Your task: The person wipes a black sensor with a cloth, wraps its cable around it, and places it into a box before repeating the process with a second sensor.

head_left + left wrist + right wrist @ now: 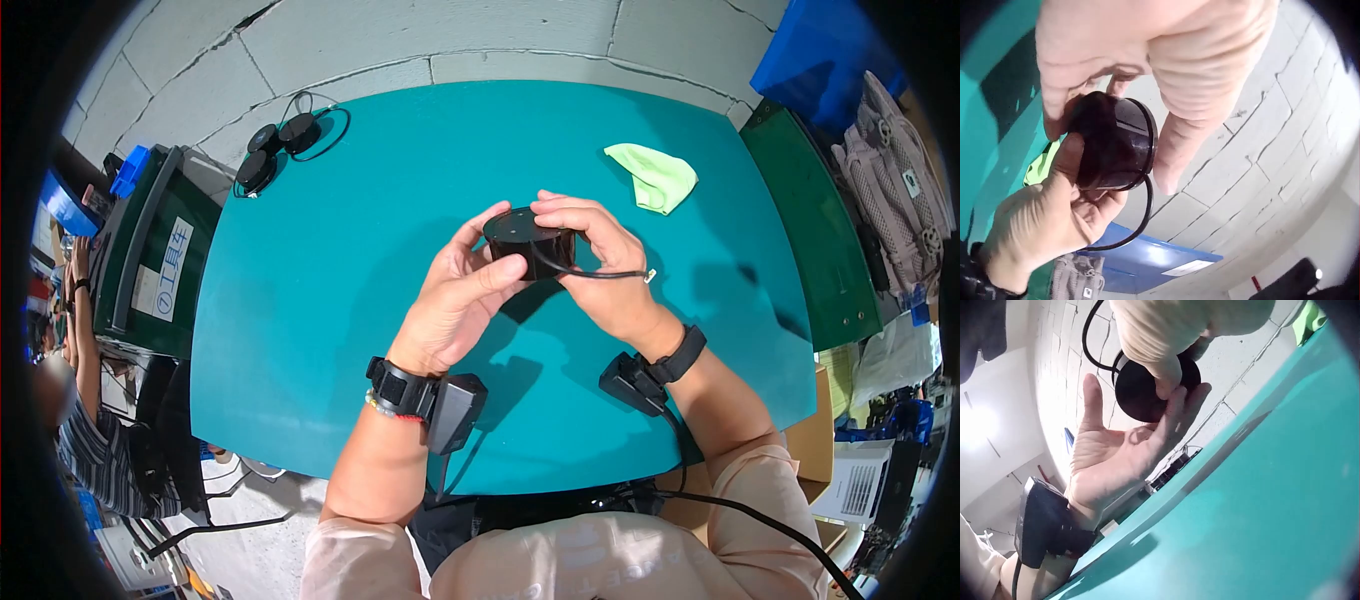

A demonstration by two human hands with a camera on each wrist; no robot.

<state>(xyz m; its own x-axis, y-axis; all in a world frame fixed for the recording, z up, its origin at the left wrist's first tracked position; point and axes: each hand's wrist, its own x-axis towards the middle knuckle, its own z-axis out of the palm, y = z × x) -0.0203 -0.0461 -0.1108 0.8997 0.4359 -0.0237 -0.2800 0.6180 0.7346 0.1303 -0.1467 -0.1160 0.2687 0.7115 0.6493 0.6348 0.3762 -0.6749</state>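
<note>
While your left hand (458, 297) and right hand (606, 246) grip the round black device (520, 237) at frame centre, expect it stiff, light and slippery, best held around its side, clear of the cable (602, 274).

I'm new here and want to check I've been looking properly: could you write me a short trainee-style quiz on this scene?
1. Fill in: a black ____ comes out of the black round device.
2. True or false: only one hand touches the device.
3. From the person's seat, where on the table does the light green cloth lie? A) near left; B) far left; C) far right.

Key:
1. Cable.
2. False; left hand and right hand both touch it.
3. C.
</note>
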